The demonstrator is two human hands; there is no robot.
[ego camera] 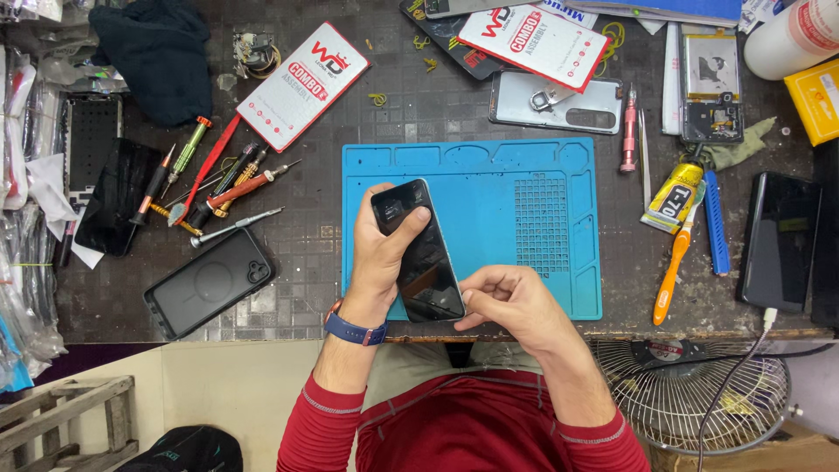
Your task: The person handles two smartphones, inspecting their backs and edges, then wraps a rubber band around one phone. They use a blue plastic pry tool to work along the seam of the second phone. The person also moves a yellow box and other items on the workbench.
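Note:
A black smartphone (421, 253) with a dark screen is held over the blue work mat (533, 227), its top end pointing away from me. My left hand (377, 262) wraps around its left side, thumb pressed on the upper screen. My right hand (509, 301) pinches the phone's lower right edge with fingers curled. A blue watch strap sits on my left wrist.
Several screwdrivers (218, 188) lie left of the mat beside a black phone case (208, 281). White-and-red boxes (301, 86), a phone back (554, 100), a pink screwdriver (628, 131), a glue tube (673, 199), an orange brush (670, 275) and a black phone (778, 240) surround it. A fan (699, 393) stands below.

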